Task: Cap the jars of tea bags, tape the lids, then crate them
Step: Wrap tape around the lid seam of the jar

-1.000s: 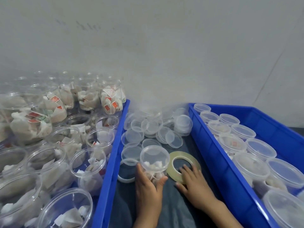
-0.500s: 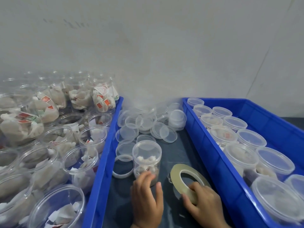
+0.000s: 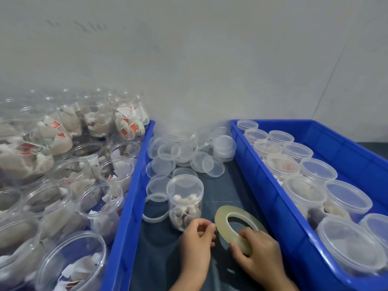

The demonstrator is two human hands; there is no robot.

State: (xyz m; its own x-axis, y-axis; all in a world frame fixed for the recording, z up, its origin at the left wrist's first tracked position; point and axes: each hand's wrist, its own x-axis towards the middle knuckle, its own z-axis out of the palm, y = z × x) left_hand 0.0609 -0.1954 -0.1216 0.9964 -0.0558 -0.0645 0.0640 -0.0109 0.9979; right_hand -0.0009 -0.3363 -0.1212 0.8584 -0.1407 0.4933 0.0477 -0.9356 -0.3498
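Capped jar [image 3: 184, 201], clear round plastic with a frosted lid, stands upright on the dark cloth [image 3: 159, 255] between two blue crates; tea bags fill its lower half. Tape roll [image 3: 235, 229], thin yellowish ring, tilted up just right of the jar. Right hand [image 3: 259, 252]: grip holding the roll's near edge, thumb under, fingers over. Left hand [image 3: 196, 242]: grip narrow, fingertips pinched at the roll's left edge, next to the jar's base; whether it has the tape end, cannot tell. Loose lids [image 3: 189, 153], shallow clear discs, piled on the cloth behind the jar, a few beside it. Left crate [image 3: 128, 206], smooth blue plastic: open jars [image 3: 100, 208] with white tea bags, some red tags, stacked higher at the back. Right crate [image 3: 270, 185]: lidded jars [image 3: 304, 193] upright in rows. Plain grey wall [image 3: 189, 59] behind.
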